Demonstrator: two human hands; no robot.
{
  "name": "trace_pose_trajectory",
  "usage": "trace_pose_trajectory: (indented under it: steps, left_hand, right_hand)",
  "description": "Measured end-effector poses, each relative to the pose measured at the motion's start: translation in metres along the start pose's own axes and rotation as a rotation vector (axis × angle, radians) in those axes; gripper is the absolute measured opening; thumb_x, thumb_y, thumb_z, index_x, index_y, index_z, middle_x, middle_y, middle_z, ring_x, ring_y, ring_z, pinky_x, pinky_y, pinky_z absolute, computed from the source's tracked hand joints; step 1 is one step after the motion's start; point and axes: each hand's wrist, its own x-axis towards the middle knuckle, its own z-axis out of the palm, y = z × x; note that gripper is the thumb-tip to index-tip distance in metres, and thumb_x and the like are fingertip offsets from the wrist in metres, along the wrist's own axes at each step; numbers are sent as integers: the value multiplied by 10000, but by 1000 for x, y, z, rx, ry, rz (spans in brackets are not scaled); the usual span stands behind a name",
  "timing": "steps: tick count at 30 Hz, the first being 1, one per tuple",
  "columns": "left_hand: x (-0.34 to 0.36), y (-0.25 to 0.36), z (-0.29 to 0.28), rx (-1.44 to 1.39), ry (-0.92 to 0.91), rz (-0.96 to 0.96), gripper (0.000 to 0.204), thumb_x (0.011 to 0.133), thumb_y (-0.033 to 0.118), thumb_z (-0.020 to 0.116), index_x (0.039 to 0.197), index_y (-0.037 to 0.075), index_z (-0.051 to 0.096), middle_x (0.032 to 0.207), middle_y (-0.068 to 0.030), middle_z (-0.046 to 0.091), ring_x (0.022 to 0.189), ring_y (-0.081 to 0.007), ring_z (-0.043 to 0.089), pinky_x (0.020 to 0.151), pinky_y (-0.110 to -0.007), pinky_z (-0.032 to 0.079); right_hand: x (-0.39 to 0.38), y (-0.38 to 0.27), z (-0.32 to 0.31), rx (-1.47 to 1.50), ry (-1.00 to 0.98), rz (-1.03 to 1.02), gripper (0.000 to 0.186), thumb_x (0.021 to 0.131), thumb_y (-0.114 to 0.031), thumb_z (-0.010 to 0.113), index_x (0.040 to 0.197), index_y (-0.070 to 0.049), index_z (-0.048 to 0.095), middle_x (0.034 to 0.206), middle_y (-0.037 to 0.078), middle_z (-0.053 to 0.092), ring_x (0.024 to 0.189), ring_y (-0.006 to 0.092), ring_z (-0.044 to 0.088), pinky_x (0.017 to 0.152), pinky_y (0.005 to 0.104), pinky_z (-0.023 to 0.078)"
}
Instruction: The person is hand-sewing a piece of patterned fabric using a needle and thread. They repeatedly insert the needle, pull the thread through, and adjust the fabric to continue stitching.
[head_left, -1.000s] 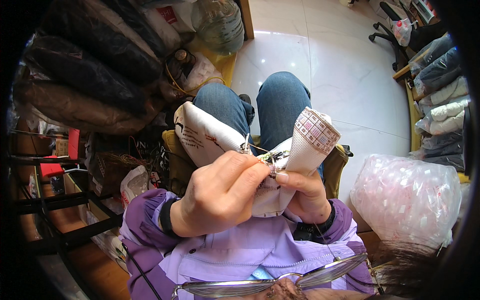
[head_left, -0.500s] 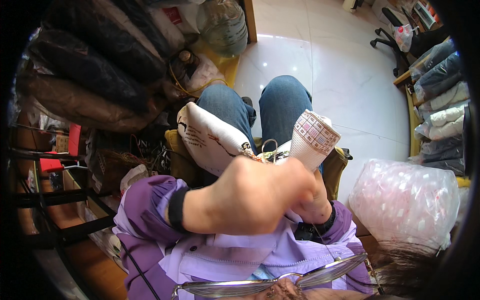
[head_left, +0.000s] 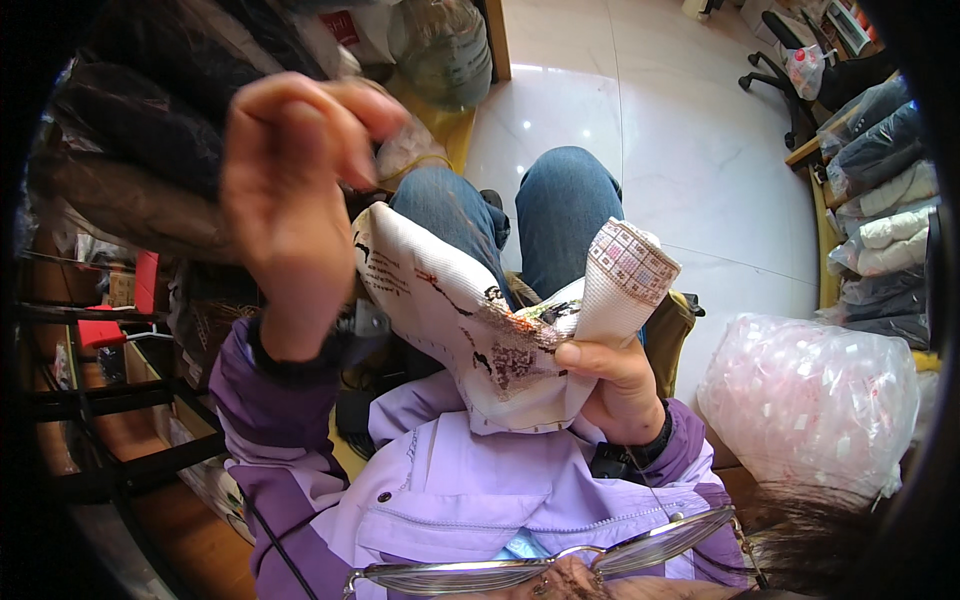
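Across my lap lies a white cross-stitch cloth (head_left: 430,290) with dark, red and green stitched patterns and a printed chart on its rolled right end. My right hand (head_left: 622,385) grips the cloth at the lower right, thumb on top and the other fingers hidden underneath. My left hand (head_left: 290,190) is raised to the left, apart from the cloth and somewhat smeared by motion. Its fingers are curled in as in a pinch; whatever sits between them is too small or blurred to make out.
Plastic-wrapped dark garments (head_left: 130,130) are piled at the left beside a large clear bottle (head_left: 440,55). A black rack (head_left: 110,400) stands at the lower left. On the right are a bulky clear plastic bag (head_left: 810,405) and shelves of bagged clothes (head_left: 885,210).
My left hand has swung from over the cloth up and to the left, uncovering the stitched middle. My right hand keeps its hold on the cloth.
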Motion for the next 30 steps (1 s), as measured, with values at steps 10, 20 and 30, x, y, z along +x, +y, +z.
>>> trace_pose_trajectory:
  steps: [10, 20, 30]
  left_hand:
    - [-45, 23, 37, 632, -591, 354, 306, 533, 126, 670, 835, 97, 712, 828, -14, 552, 717, -203, 605, 542, -314, 514]
    - [-47, 23, 39, 647, -590, 345, 330, 522, 129, 660, 846, 94, 711, 824, -11, 548, 700, -201, 591, 516, -305, 489]
    - [-44, 33, 48, 791, -648, 555, 289, 555, 128, 685, 842, 97, 701, 838, -1, 566, 738, -171, 601, 570, -265, 505]
  right_hand:
    - [0, 1, -2, 27, -47, 15, 471, 825, 7, 721, 1257, 31, 534, 1159, 161, 662, 1064, 261, 668, 951, 403, 540]
    - [1, 3, -5, 32, -62, 9, 454, 827, 7, 722, 1246, 28, 546, 1146, 157, 669, 1059, 257, 670, 951, 402, 541]
    - [-1, 3, -4, -5, -41, -40, 454, 824, 14, 720, 1245, 10, 551, 1125, 150, 675, 1028, 252, 679, 918, 394, 555]
